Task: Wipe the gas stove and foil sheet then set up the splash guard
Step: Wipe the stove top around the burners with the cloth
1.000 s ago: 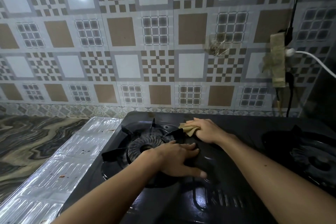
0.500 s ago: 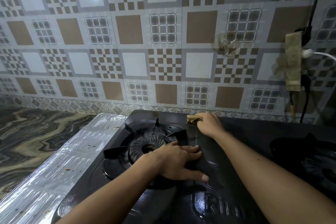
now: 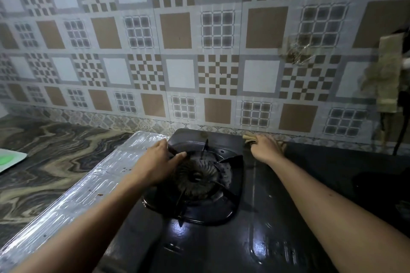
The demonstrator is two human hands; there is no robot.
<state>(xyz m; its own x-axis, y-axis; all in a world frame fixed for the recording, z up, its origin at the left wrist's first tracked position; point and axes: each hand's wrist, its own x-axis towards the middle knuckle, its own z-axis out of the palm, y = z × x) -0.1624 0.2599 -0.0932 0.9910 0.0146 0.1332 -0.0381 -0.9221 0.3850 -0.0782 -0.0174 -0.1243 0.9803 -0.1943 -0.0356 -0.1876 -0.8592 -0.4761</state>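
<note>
The black gas stove [image 3: 255,235] fills the lower middle, its left burner [image 3: 196,176] ringed by a pan support [image 3: 230,159]. My right hand [image 3: 265,147] presses a tan cloth [image 3: 248,137] flat on the stove's back edge beside the wall. My left hand [image 3: 158,162] rests on the pan support's left prong, fingers curled around it. A silver embossed foil sheet [image 3: 84,190] lies along the stove's left side, dotted with brown crumbs.
A tiled wall [image 3: 199,51] rises right behind the stove. Marbled countertop [image 3: 44,162] spreads to the left, with a white and green item [image 3: 8,159] at its edge. At the right, cables and a taped socket [image 3: 390,77] hang on the wall.
My left hand left the stove top right of the burner and moved to the pan support's left side. My right hand slid the cloth farther back to the stove's rear edge.
</note>
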